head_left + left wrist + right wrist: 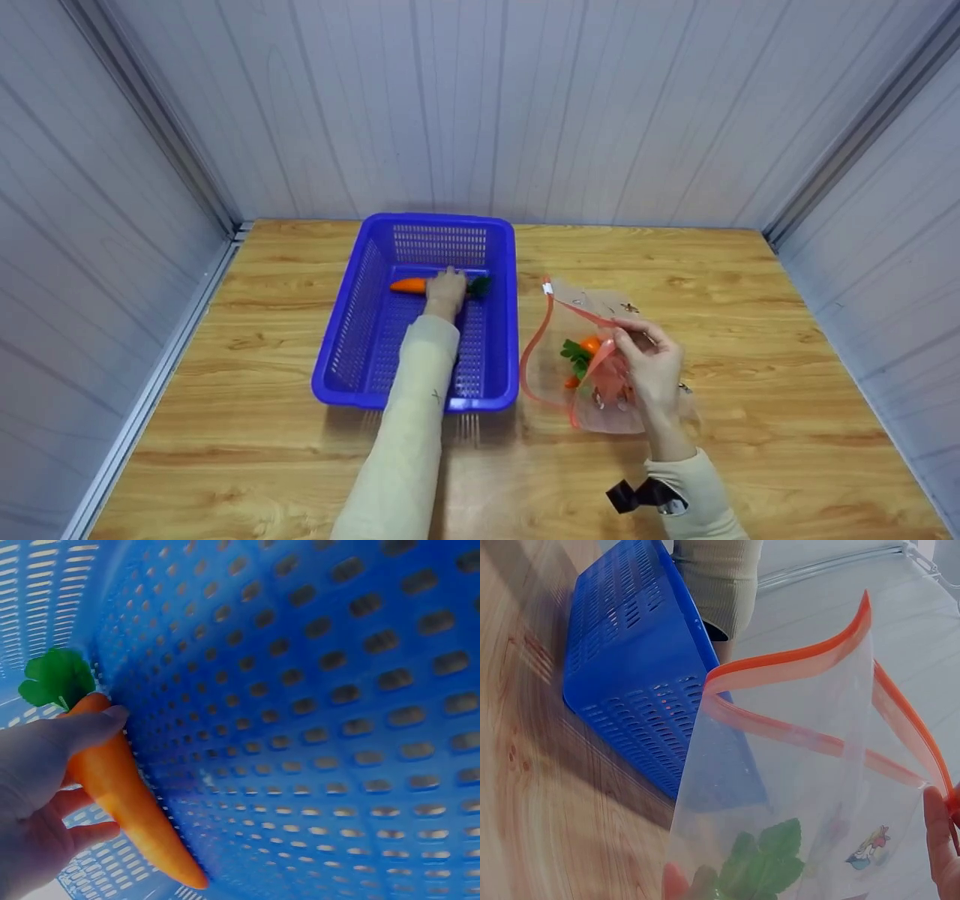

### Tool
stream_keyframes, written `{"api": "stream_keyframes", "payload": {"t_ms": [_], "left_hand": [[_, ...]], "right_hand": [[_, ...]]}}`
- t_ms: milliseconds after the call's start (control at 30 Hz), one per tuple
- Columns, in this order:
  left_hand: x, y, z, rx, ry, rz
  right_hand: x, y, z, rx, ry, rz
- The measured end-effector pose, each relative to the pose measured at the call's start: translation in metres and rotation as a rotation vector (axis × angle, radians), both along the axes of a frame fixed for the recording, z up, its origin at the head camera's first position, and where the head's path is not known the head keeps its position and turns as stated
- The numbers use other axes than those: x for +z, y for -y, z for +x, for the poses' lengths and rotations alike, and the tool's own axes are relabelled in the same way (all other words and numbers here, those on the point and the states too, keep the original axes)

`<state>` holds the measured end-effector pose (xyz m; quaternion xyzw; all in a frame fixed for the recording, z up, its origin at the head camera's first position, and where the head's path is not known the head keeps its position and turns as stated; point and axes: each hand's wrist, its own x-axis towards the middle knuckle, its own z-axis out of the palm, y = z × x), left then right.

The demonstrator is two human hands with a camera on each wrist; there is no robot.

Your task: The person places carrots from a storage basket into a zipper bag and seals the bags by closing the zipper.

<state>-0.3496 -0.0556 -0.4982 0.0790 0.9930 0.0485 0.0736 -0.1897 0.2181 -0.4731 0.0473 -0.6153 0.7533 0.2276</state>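
Observation:
Inside the blue basket, my left hand grips an orange carrot with a green leafy top. In the left wrist view, the thumb lies over the thick end of the carrot and the fingers curl beneath it. To the right of the basket, my right hand pinches the orange-red edge of a clear zip bag. The bag's mouth gapes toward the basket. Through its film show orange pieces and green leaves; their full shape is hidden.
The basket stands on a wood-grain table, with its right wall close to the bag's mouth. Pale panel walls enclose the table at the back and both sides. A black strap sits around my right wrist.

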Motion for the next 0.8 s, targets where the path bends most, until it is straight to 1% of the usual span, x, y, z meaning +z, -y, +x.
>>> {"api": "stream_keyframes", "payload": {"t_ms": [67,133,233,367,533,700,800], "left_hand": [[0.001,0.0,0.001,0.004,0.011,-0.001],[0.003,0.0,0.001,0.005,0.01,-0.006],[0.006,-0.001,0.001,0.008,0.011,-0.018],[0.015,-0.002,0.005,0.013,0.007,-0.031],[0.03,-0.006,0.009,0.027,-0.029,-0.019],[0.045,-0.008,0.013,0.047,-0.066,0.029],[0.056,-0.009,0.018,0.059,-0.088,0.061]], "right_hand": [[0.017,0.009,0.009,-0.013,0.013,0.001],[0.031,0.017,0.017,-0.049,0.047,0.013],[0.037,0.02,0.02,-0.071,0.106,0.019],[0.037,0.021,0.02,-0.091,0.167,0.049],[0.039,0.022,0.02,-0.094,0.2,0.058],[0.04,0.022,0.02,-0.092,0.189,0.042],[0.033,0.019,0.017,-0.089,0.147,0.045]]}}
